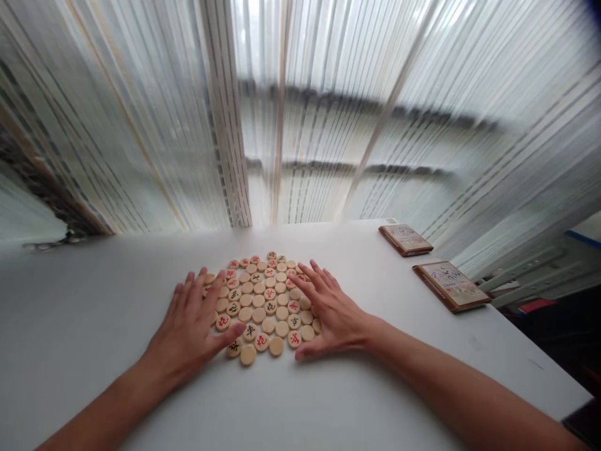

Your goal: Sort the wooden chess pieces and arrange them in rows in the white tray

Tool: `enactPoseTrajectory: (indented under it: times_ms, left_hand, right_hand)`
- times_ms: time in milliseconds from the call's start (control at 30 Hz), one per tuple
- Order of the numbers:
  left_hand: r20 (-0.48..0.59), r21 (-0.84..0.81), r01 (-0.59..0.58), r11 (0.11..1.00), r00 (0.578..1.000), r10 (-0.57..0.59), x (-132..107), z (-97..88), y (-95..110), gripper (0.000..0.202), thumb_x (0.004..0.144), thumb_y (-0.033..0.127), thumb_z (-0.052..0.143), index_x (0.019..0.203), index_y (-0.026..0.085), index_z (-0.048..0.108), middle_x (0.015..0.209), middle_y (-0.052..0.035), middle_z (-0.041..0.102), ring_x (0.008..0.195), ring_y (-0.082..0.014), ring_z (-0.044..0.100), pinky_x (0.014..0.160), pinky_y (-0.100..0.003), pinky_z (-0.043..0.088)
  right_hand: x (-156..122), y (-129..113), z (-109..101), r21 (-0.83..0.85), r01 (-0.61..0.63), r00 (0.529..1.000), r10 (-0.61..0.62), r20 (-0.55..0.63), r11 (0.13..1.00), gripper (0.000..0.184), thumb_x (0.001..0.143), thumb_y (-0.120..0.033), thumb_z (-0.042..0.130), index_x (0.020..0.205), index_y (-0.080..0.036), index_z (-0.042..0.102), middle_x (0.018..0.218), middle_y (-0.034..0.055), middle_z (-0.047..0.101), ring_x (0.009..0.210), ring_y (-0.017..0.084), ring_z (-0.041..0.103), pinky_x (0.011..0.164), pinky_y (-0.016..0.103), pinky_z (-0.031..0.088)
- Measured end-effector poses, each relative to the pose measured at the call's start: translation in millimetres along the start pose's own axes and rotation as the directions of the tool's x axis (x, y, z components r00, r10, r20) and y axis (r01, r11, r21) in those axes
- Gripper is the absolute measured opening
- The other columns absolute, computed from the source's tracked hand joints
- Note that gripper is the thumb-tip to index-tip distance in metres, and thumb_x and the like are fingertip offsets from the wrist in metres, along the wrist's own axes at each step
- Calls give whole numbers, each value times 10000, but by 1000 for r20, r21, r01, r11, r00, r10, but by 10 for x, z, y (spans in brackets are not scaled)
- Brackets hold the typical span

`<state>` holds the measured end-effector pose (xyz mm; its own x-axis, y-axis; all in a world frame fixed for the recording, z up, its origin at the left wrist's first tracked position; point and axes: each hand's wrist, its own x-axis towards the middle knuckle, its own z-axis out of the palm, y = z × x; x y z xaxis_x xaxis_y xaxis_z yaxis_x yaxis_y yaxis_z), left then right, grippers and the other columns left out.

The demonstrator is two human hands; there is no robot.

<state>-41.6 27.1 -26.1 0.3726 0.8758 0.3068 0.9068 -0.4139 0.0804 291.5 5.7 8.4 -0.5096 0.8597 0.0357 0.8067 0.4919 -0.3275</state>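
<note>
Round wooden Chinese chess pieces [258, 300] lie flat in one packed layer on the white table. Some show red or black characters; others are plain side up. My left hand [191, 316] rests along the left edge of the layer, fingers stretched out and thumb over the near-left pieces. On the opposite edge, my right hand [328, 310] is spread, its fingertips over the far-right pieces and its thumb by the near-right ones. Both palms hide some pieces. Neither hand grips a piece. A plain piece [248, 356] sits at the near edge of the layer.
Two flat boxes with brown edges, a farther box [405, 239] and a nearer box [451, 285], lie at the table's right edge. Behind the white table [94, 326] hangs a striped sheer curtain [154, 113]. Dark items stand beyond the right edge.
</note>
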Motion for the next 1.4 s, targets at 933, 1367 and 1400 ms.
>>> enactPoseTrajectory:
  times_ms: [933, 1367, 1400]
  left_hand:
    - [188, -128, -80, 989, 977, 103, -13, -190, 534, 1411, 675, 986, 577, 1710, 120, 162, 1763, -277, 130, 1630, -494, 108, 1284, -701, 83]
    - [147, -250, -29, 968, 987, 68, 77, -252, 388, 1108, 877, 880, 463, 1681, 137, 296, 1749, -233, 243, 1625, -441, 203, 1306, -650, 169]
    - [117, -279, 4, 960, 993, 30, 126, -266, 298, 1039, 926, 846, 407, 1667, 122, 325, 1743, -229, 266, 1624, -425, 217, 1310, -625, 187]
  right_hand:
    - [61, -185, 257, -35, -48, 993, 44, -109, 998, 1317, 653, -888, 732, 1700, -254, 244, 1783, 184, 128, 1621, 538, -13, 1225, 809, 5]
    - [40, -23, 241, 114, 11, 980, 12, -199, 993, 1095, 782, -863, 654, 1669, -313, 324, 1761, 152, 243, 1626, 470, 165, 1263, 741, 177]
    - [47, 39, 209, 174, -11, 974, 50, -221, 985, 998, 846, -840, 603, 1661, -327, 341, 1758, 134, 258, 1626, 454, 183, 1267, 731, 185]
